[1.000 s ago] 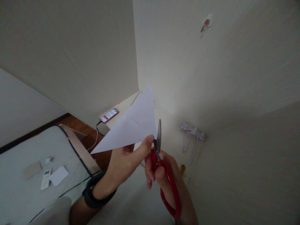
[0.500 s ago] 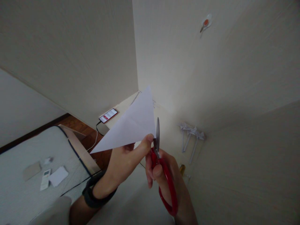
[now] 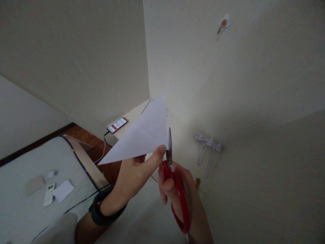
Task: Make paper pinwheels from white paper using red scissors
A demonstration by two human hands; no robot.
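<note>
Paper triangle (image 3: 144, 135) between left hand (image 3: 133, 176) and scissors (image 3: 175, 183)

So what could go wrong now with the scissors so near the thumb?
The scissors in the right hand have blades right beside the left hand thumb pinching the paper; a cut might nick it. The paper, held by one corner only, could bend and cut crooked.

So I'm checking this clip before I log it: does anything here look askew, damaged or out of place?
Nothing stands out. The left hand pinches a clean, uncreased-looking white paper triangle; the right hand holds red-handled scissors at its edge. Loose papers lie scattered on the mattress.
</note>
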